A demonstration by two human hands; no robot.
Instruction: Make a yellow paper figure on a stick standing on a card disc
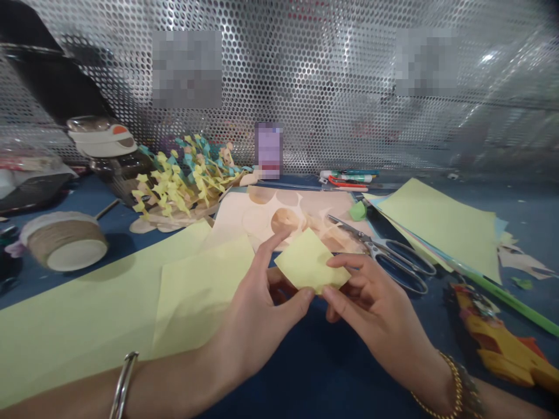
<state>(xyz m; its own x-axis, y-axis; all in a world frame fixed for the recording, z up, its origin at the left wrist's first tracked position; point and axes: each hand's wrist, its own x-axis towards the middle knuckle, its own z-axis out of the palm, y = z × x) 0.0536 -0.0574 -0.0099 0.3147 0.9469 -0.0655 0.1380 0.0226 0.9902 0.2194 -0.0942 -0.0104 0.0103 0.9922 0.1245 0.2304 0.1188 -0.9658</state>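
Note:
A small square of pale yellow-green paper [311, 259] is held up between both hands, one corner pointing away from me. My left hand [266, 291] pinches its near left edge with the thumb, the index finger stretched out along the side. On the other side, my right hand [364, 294] grips the near right edge between thumb and fingers. The paper's underside and some fingertips behind it are hidden. Just beyond lie scissors [388, 253] with grey handles and cream paper [231, 212] with round cut-outs. Larger yellow-green sheets [109, 302] lie under and beside my left forearm.
Folded paper flowers [192, 177] stand at the back left near a dark bottle [116, 166] and a tipped twine-wrapped cup [65, 241]. A phone [268, 150] leans against the perforated metal wall. Right are stacked sheets [441, 224], a green strip [515, 302], a yellow-orange tool [502, 343] and pens [349, 177].

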